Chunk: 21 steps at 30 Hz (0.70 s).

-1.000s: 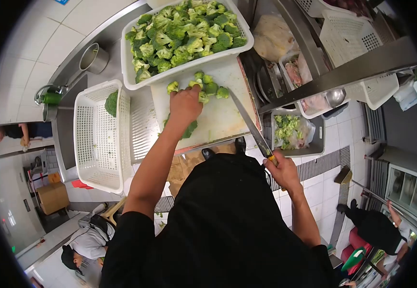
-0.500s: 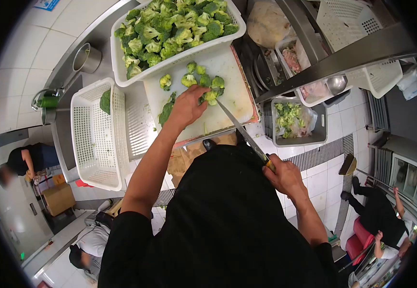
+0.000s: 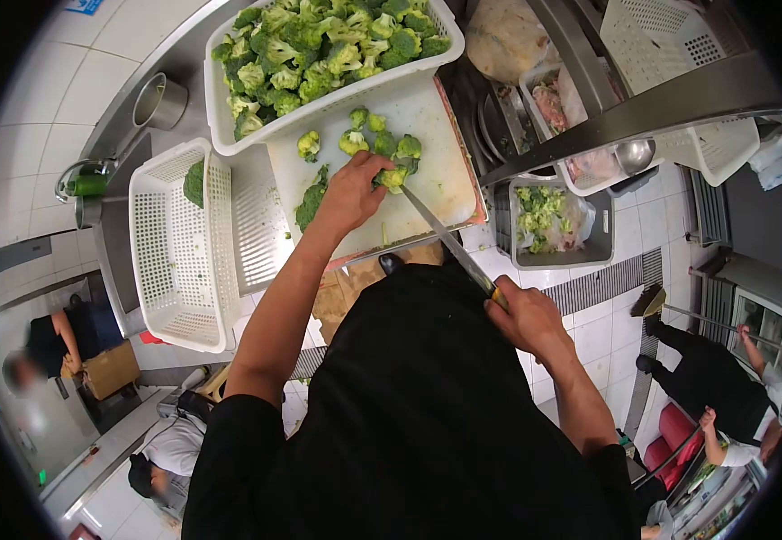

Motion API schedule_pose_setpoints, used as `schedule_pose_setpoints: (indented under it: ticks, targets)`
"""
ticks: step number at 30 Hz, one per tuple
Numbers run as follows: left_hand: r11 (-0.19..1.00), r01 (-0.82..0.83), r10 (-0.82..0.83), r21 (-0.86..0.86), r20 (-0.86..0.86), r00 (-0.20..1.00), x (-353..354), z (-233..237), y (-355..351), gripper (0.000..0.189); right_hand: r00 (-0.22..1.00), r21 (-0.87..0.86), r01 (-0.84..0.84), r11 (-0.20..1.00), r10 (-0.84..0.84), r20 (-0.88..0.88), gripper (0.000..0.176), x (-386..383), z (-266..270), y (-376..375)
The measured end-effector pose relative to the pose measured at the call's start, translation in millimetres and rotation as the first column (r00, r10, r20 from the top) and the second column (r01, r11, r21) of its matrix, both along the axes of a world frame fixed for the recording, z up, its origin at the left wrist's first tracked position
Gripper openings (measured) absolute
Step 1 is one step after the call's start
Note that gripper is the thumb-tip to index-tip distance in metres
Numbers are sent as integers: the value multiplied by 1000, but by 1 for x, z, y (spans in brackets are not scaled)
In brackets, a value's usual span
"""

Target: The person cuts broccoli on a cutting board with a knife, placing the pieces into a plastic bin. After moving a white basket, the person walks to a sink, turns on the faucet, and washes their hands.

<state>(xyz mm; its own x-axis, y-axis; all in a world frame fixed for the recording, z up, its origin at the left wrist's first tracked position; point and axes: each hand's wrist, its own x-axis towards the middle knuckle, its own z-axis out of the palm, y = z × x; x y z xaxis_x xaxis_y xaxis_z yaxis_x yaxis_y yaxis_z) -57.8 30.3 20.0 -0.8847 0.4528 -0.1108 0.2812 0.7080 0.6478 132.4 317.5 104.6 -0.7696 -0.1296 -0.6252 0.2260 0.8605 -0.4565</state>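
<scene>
My right hand [image 3: 533, 322] is closed round the handle of a long knife [image 3: 449, 241]. The blade's tip touches or nearly touches a broccoli floret [image 3: 393, 179] on the white cutting board [image 3: 440, 171]. Against that floret my left hand [image 3: 353, 196] is closed, fingertips pinching its side. Several cut florets [image 3: 353, 141] lie just beyond my fingers. A larger dark green broccoli piece [image 3: 311, 205] rests left of my left wrist, partly hidden by it.
Behind the board stands a white basket [image 3: 337, 87] heaped with broccoli florets. To the left, another white basket [image 3: 182, 297] holds one broccoli piece. A grey bin [image 3: 560, 261] with trimmings is at the right. Co-workers [image 3: 719, 378] are at both sides, one with a broom [image 3: 650, 301].
My hands and the knife have barely moved against the board. The view has shifted slightly. At the right a co-worker has moved with the broom; at the left another leans over a cardboard box.
</scene>
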Motion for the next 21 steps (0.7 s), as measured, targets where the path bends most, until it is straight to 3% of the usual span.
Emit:
schedule_pose_setpoints:
  ticks: [4,10,13,15,19,21]
  targets:
    - [1000,20,-21,-12,-52,998,0,-1,0,33,996,47,-82,996,80,38,28,-13,-8,-10]
    - [998,-10,12,-60,29,1000,3,5,3,34,990,59,-133,989,135,-41,30,-24,-45,-12]
    - [1000,25,-25,-7,-46,999,2,7,-4,40,993,44,-121,992,120,14,32,-24,-35,1]
    - [1000,-11,12,-20,17,1000,-1,15,-7,50,994,27,-95,995,93,57,33,-21,-21,12]
    - [998,-16,13,-63,-49,999,-13,28,8,65,993,2,-38,999,38,111,35,-11,-18,28]
    - [944,43,-54,-326,-24,998,-15,35,28,79,995,-9,-12,1000,12,102,35,-6,-21,30]
